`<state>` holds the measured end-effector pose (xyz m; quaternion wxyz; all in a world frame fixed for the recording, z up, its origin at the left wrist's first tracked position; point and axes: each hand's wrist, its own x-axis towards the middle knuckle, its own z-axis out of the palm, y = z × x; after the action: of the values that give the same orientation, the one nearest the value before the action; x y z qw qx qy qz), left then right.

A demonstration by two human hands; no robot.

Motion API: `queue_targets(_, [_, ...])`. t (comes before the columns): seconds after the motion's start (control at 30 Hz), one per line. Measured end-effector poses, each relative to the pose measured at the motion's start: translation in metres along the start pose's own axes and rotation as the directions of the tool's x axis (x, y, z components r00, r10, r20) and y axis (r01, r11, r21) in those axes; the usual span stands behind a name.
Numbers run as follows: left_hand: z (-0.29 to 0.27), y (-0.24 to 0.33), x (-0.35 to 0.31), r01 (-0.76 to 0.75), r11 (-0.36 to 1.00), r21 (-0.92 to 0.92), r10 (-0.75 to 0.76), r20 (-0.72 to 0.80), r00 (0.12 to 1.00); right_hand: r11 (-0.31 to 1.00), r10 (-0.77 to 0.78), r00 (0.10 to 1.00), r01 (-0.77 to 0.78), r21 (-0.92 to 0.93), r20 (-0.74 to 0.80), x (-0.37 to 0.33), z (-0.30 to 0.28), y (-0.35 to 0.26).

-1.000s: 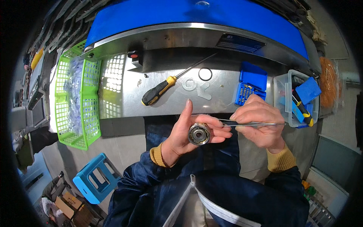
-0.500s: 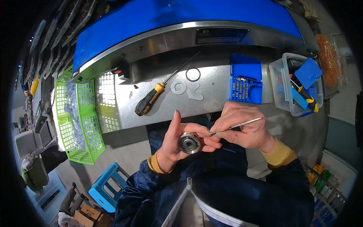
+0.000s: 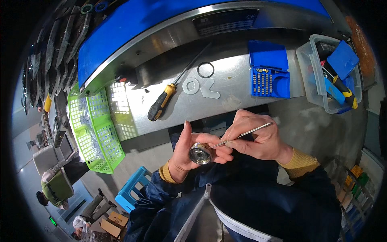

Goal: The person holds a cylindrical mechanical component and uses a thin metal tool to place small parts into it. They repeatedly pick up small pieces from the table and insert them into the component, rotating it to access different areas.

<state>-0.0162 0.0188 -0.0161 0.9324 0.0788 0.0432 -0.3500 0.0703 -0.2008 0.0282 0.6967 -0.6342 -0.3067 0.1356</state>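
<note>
My left hand is closed around a round, shiny metal part with a ringed, recessed face, thumb raised beside it. Its side toward my right hand has a brassy tint. Pinched in my right hand is a slim silvery metal rod, its thin end meeting that side of the part. Whether the tip goes into the part is too small to tell. Both hands are held in front of the bench's near edge. On the bench beyond lie a yellow-and-black screwdriver, a black ring and flat pale pieces.
An open blue case holds rows of small brassy pieces. To its right stands a clear plastic bin of tools. A green basket is at the left, above a blue stool. Other people sit farther off at the left.
My view has turned slightly, so the bench and its contents appear shifted. Both hands keep their holds, and the rod stays against the round part.
</note>
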Motion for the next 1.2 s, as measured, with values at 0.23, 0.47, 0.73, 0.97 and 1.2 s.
queue_targets(0.23, [0.0, 0.001, -0.004, 0.024, 1.0, -0.006, -0.024, -0.077, 0.997, 0.999, 0.029, 1.0, -0.029, -0.045, -0.013, -0.002, 0.003, -0.001])
queue_targets(0.47, [0.004, -0.001, -0.003, 0.006, 0.998, -0.061, -0.011, -0.084, 0.996, 0.994, -0.088, 0.995, 0.085, -0.066, -0.036, 0.0, 0.008, 0.003])
queue_targets(0.73, [0.004, -0.001, -0.003, 0.018, 1.0, -0.019, -0.019, -0.068, 0.998, 0.998, 0.004, 0.999, -0.008, -0.063, -0.053, -0.003, 0.011, 0.001])
queue_targets(0.97, [0.005, -0.001, -0.005, 0.016, 1.0, -0.025, -0.018, -0.115, 0.993, 0.995, 0.017, 0.999, -0.022, -0.092, -0.047, -0.004, 0.011, -0.001])
queue_targets(1.2, [0.004, -0.001, -0.006, 0.011, 1.0, 0.026, -0.007, -0.15, 0.989, 0.993, 0.016, 0.999, -0.02, -0.117, -0.034, -0.004, 0.011, -0.002])
